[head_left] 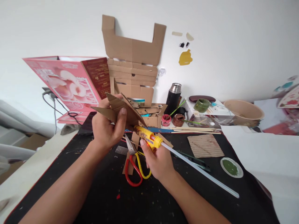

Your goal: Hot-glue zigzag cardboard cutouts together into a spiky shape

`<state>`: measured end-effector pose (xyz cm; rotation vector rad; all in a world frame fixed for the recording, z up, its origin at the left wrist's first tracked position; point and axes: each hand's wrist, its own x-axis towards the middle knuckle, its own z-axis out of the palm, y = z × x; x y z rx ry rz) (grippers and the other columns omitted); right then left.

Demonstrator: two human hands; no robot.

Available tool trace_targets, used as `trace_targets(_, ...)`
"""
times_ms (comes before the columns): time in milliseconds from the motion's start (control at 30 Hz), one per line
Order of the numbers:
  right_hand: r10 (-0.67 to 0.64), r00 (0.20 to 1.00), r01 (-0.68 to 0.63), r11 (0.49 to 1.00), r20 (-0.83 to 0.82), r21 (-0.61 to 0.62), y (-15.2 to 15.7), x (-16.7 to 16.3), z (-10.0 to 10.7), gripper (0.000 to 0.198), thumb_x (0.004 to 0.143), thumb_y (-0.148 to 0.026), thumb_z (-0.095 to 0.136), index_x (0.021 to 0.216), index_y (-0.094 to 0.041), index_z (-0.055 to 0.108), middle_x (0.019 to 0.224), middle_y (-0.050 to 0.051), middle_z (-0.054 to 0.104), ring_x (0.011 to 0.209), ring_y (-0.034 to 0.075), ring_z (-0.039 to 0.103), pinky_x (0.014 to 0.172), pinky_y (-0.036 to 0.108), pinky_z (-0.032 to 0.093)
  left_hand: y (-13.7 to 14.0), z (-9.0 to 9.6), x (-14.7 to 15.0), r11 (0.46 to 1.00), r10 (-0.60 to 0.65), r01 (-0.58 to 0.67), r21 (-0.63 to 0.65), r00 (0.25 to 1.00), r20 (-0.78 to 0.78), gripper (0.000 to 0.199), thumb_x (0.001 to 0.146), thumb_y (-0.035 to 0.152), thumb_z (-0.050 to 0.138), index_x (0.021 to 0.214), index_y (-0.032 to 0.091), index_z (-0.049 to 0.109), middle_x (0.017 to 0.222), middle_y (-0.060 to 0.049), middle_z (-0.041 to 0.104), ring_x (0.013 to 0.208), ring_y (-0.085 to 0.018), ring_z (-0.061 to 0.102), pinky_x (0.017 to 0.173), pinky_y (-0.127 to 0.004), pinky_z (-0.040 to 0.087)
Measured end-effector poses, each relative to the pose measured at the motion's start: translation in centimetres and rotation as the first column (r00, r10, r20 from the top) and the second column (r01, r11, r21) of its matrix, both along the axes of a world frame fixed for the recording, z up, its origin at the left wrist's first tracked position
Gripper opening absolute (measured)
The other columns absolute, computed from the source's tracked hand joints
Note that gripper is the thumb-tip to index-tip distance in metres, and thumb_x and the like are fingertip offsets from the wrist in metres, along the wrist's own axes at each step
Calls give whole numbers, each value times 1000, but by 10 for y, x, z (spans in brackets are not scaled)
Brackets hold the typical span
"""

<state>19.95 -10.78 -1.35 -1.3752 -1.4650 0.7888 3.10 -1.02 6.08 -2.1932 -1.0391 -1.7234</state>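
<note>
My left hand (107, 124) grips a folded cardboard piece (127, 109) with angled flaps, thumb pressed on its face. In my right hand (160, 160) is a yellow hot glue gun (148, 137), its front end up against the lower edge of the cardboard; the nozzle tip is hidden. A long translucent glue stick (201, 171) sticks out of the back of the gun toward the lower right. Below the gun, scissors (132, 151) with one red and one yellow handle lie partly over a cardboard strip (127, 166) on the black mat (105, 196).
Behind stand a pink box (70, 84), a large cardboard sheet (133, 49) against the wall, and a black thermos (173, 99). Paint jars (166, 120) hold brushes. To the right are corrugated cardboard (205, 145), a lid of green paint (231, 167) and a beige bowl (244, 110).
</note>
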Motion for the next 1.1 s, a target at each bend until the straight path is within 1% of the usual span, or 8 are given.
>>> trace_targets(133,-9,1000,9,1000,-3,-4,-2,-1,3,55,105,-67,48,100,-21,76,51,1,61,53,21,69,47,24,49,-1,1,0,1000,-3,4,26,1000,-22,31,99,29,62,129,34,71,122,-9,77,111,-31,74,89,-49,62)
trace_targets(300,-6,1000,6,1000,-10,11,-2,-1,6,53,106,-65,47,102,-21,76,49,0,59,53,21,68,46,24,48,0,0,0,1000,8,-8,16,1000,-9,30,100,32,63,129,33,70,121,-9,76,110,-30,74,89,-47,62)
trace_targets(500,-3,1000,3,1000,0,25,-1,-1,7,52,106,-63,47,101,-20,76,49,0,59,52,21,67,46,24,48,1,0,-3,999,-6,6,34,1000,7,29,100,31,65,129,31,70,122,-9,75,110,-30,74,92,-46,61)
trace_targets(700,-4,1000,4,1000,17,27,-1,0,5,52,106,-63,47,101,-20,76,51,0,60,54,22,69,49,25,49,0,1,-3,1000,-7,6,15,1000,20,29,101,34,65,129,28,70,126,-11,73,113,-31,73,95,-48,60)
trace_targets(900,-5,1000,4,1000,23,16,-1,-1,7,52,106,-63,47,100,-20,76,51,0,59,53,22,68,48,25,49,-1,4,-3,999,37,-37,12,999,4,28,99,35,64,126,32,71,122,-10,75,112,-31,73,94,-48,62)
trace_targets(1100,-13,1000,12,1000,28,11,-1,-1,7,53,106,-62,47,99,-19,76,47,-1,56,51,21,66,45,24,47,-2,5,-5,997,67,-66,-48,997,23,29,99,44,63,125,33,70,119,-9,76,116,-33,74,94,-52,62)
